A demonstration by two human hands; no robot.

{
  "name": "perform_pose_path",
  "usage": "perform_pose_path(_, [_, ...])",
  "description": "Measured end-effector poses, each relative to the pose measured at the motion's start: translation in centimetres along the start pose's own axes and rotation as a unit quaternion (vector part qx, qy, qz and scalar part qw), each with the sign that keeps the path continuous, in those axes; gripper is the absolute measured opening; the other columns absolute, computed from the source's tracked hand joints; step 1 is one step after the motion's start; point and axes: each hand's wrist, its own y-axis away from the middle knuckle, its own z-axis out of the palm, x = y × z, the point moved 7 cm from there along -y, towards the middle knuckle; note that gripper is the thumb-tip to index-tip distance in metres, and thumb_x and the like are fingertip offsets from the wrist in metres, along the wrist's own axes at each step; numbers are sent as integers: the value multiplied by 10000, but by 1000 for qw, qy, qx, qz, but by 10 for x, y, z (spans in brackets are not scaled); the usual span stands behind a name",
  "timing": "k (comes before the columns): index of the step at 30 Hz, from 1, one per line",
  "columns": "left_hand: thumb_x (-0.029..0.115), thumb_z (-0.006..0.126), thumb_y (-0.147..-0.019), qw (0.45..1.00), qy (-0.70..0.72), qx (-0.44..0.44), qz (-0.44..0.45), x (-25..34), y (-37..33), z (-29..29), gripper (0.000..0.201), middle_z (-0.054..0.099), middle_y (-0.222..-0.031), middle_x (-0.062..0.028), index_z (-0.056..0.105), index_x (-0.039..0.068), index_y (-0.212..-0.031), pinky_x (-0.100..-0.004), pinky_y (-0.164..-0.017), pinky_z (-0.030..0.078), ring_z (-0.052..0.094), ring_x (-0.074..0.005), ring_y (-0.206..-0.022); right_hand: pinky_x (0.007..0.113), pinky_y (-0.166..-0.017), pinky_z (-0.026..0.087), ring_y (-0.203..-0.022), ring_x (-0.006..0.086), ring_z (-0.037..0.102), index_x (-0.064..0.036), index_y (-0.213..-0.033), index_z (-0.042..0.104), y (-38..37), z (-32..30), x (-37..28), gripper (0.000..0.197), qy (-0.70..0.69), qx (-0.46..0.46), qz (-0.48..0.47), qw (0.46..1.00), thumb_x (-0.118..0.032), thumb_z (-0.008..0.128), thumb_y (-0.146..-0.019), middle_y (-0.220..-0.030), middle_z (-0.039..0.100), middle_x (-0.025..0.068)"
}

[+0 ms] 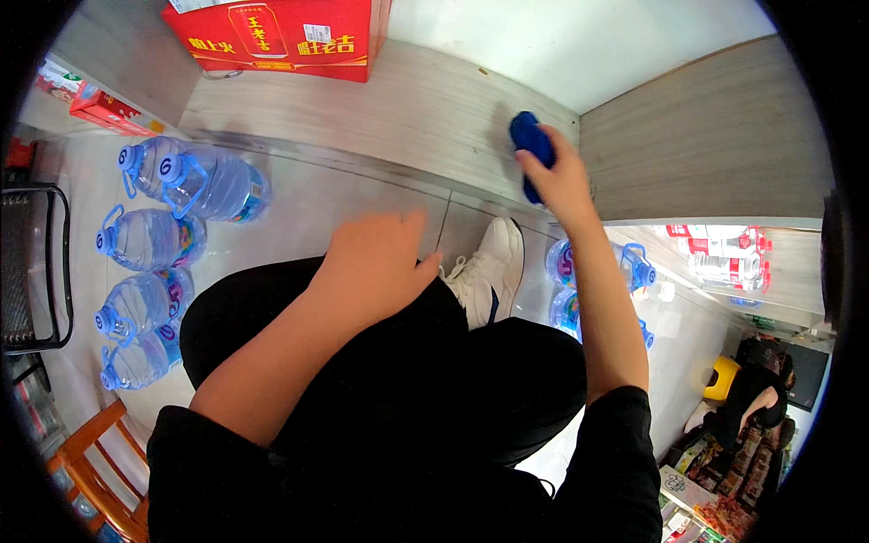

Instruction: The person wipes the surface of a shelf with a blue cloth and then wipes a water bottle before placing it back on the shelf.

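Your right hand [565, 176] pinches the dark-blue, bunched cloth [529, 136] at the right end of the pale-grey, wood-grain shelf [416, 113]: press evenly! Your left hand [376, 267] blurs; can't tell its finger spread.

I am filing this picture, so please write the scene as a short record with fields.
right hand: grip closed on a dark blue cloth, over the pale wood-grain shelf; contact unclear
left hand: blurred, above the black trousers; nothing visibly held
on shelf: red carton, toward its left end
on floor: large water bottles with blue caps, left and right; white sneaker
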Motion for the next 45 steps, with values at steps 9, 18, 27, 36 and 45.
perform_pose_path(9, [311,605,-824,999,2,-29,35,12,9,-4,354,614,-860,-186,548,27,-1028,-468,-719,470,597,-379,-825,493,-941,380,-1157,368,455,-72,-1195,561,-20,88,29,436,249,107,-166,948,-315,592,-835,-1206,521,190])
perform_pose_path(18, [317,614,-823,995,-27,-55,79,20,23,-2,381,600,-847,-135,559,39,-1077,-428,-732,464,593,-331,-806,437,-747,498,-893,342,586,-63,-956,600,20,92,12,242,206,-67,-208,954,-209,628,-764,-952,580,137])
perform_pose_path(27, [323,590,-845,991,-33,-128,31,8,-2,28,373,608,-886,-147,559,40,-1085,-447,-775,466,598,-333,-862,433,-806,486,-940,354,570,-41,-1009,638,1,121,-12,301,150,37,-138,978,-220,643,-766,-980,579,169])
perform_pose_path(36, [104,601,-754,990,-13,103,92,-40,-82,32,429,556,-1162,-170,531,10,-1166,-430,-889,449,537,-339,-1060,471,-1009,319,-1173,295,451,-166,-1142,647,14,95,-51,424,209,-10,-321,924,-83,629,-726,-1194,551,113])
perform_pose_path(45, [109,628,-740,982,-39,139,122,-31,-133,67,553,500,-1294,-172,476,10,-1262,-427,-956,418,483,-337,-1177,422,-872,453,-1005,370,507,-103,-1236,557,31,82,-28,537,188,-19,-165,968,-228,713,-737,-1176,504,210])
